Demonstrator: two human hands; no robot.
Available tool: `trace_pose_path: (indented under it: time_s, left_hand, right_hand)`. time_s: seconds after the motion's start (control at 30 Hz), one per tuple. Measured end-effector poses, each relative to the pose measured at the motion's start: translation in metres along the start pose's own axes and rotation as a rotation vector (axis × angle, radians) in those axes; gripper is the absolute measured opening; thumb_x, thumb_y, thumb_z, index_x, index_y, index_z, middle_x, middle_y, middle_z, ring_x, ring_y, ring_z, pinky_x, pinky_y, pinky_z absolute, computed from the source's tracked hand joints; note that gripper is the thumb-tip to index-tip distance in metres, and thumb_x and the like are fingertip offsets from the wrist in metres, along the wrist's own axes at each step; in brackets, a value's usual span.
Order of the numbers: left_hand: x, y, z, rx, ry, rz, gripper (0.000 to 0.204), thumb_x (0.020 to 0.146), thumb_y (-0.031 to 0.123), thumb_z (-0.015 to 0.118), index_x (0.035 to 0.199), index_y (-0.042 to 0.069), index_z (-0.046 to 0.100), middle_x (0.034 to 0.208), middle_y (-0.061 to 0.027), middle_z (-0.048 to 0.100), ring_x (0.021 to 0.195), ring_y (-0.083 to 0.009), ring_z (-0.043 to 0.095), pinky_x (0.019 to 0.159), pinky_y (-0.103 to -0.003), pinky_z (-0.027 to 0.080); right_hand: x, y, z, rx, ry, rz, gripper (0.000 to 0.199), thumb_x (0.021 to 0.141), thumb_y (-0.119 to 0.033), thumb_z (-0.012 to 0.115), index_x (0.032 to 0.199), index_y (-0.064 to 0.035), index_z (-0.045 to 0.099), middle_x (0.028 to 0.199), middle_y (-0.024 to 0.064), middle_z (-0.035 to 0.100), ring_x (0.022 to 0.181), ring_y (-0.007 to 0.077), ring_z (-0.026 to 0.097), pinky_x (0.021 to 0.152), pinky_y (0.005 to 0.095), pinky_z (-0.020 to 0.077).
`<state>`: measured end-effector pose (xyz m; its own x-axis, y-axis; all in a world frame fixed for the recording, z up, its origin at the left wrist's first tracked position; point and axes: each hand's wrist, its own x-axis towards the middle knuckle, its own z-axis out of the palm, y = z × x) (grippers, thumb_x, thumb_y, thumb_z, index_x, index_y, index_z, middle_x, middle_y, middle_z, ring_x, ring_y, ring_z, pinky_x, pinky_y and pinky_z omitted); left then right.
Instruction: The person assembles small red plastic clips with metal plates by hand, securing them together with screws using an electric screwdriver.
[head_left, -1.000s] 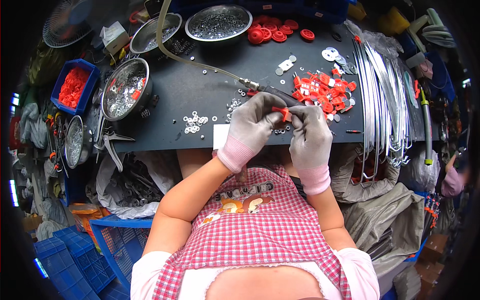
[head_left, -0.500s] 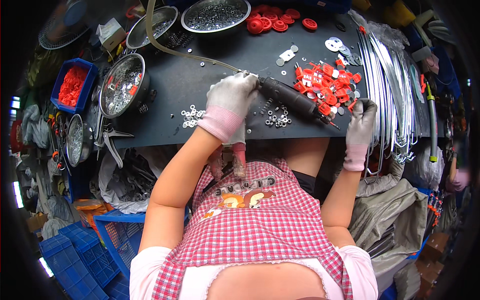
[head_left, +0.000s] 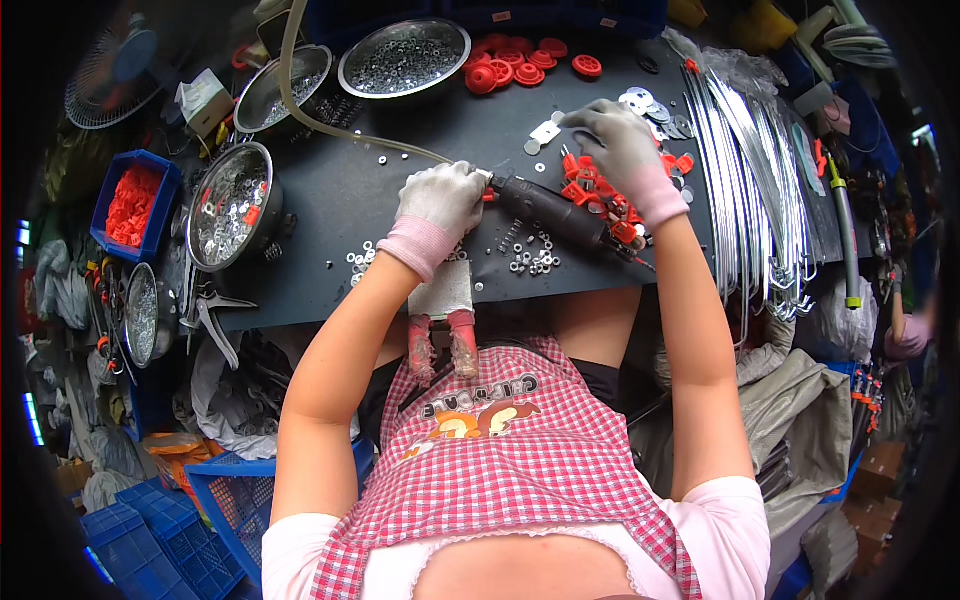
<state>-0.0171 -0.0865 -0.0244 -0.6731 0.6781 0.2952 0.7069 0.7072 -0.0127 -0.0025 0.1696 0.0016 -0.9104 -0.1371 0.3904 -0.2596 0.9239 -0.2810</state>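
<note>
My left hand point(head_left: 440, 208), in a grey glove with a pink cuff, is curled closed near the hose end of a black air screwdriver point(head_left: 548, 210). A bit of red shows by its fingertips, but what it grips is hidden. Below it, a grey metal block with two worn red handles point(head_left: 464, 345) juts over the table edge. My right hand point(head_left: 615, 145), gloved alike, is over a pile of red plastic parts point(head_left: 590, 188), its thumb and fingers apart and nothing visible in them. Just left of its fingertips lie a white plate point(head_left: 545, 132) and grey discs.
Steel bowls of small metal parts point(head_left: 405, 60) stand at the back and left. Red wheels point(head_left: 587, 66) lie at the back. Long metal rods point(head_left: 745, 180) are heaped on the right. Loose nuts point(head_left: 535, 255) lie near the front edge. A hose point(head_left: 330, 128) crosses the table.
My right hand has moved left and away from me, from beside the rods to above the red parts, and its fingers have spread. My left hand stays closed near the screwdriver.
</note>
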Motion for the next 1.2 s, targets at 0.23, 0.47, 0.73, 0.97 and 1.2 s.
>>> trace_pose_path:
  time_s: [0.23,0.47,0.73,0.97,1.2]
  left_hand:
    - [-0.005,0.007,-0.002,-0.005,-0.065,-0.078,0.018,0.076,0.028,0.068,0.091,0.017,0.067,0.088,-0.0008,0.064,0.081,-0.0204,0.065,0.067,-0.036,0.054]
    - [0.003,-0.004,0.004,0.040,-0.042,0.055,0.014,0.076,0.020,0.066,0.085,0.010,0.062,0.083,-0.0064,0.063,0.075,-0.0228,0.064,0.066,-0.036,0.053]
    - [-0.031,-0.016,-0.048,-1.758,-0.073,-0.341,0.017,0.089,0.013,0.058,0.099,-0.001,0.055,0.097,-0.0127,0.062,0.081,-0.0174,0.064,0.072,-0.028,0.053]
    - [-0.023,0.023,-0.075,-1.909,-0.016,-0.333,0.056,0.083,0.021,0.066,0.126,-0.001,0.037,0.107,-0.0182,0.061,0.082,-0.0174,0.064,0.071,-0.026,0.055]
    - [-0.025,0.018,-0.086,-1.684,-0.164,-0.211,0.078,0.081,0.004,0.055,0.147,0.004,0.015,0.107,-0.0152,0.060,0.086,-0.0178,0.063,0.076,-0.030,0.053]
  right_hand:
    - [0.066,-0.011,0.027,-0.308,-0.617,-0.210,0.016,0.075,-0.012,0.066,0.090,-0.0074,0.067,0.089,0.0125,0.066,0.091,0.0326,0.062,0.081,0.0410,0.0497]
    - [0.062,0.006,0.038,-0.140,-0.426,-0.214,0.021,0.078,-0.018,0.062,0.095,-0.0057,0.066,0.087,0.0148,0.066,0.085,0.0333,0.063,0.077,0.0415,0.0500]
    - [0.032,-0.021,0.012,0.895,0.043,0.298,0.023,0.084,-0.018,0.063,0.101,-0.0032,0.062,0.081,0.0056,0.066,0.078,0.0132,0.063,0.071,0.0278,0.0488]
    - [-0.021,-0.126,-0.016,1.350,0.493,0.064,0.034,0.088,0.004,0.059,0.121,-0.0008,0.051,0.095,0.0029,0.062,0.081,0.0059,0.058,0.071,0.0180,0.0464]
    - [-0.044,-0.121,-0.010,0.902,0.437,-0.187,0.015,0.077,0.009,0.060,0.088,-0.0014,0.063,0.087,0.0107,0.067,0.081,0.0216,0.063,0.073,0.0299,0.0491]
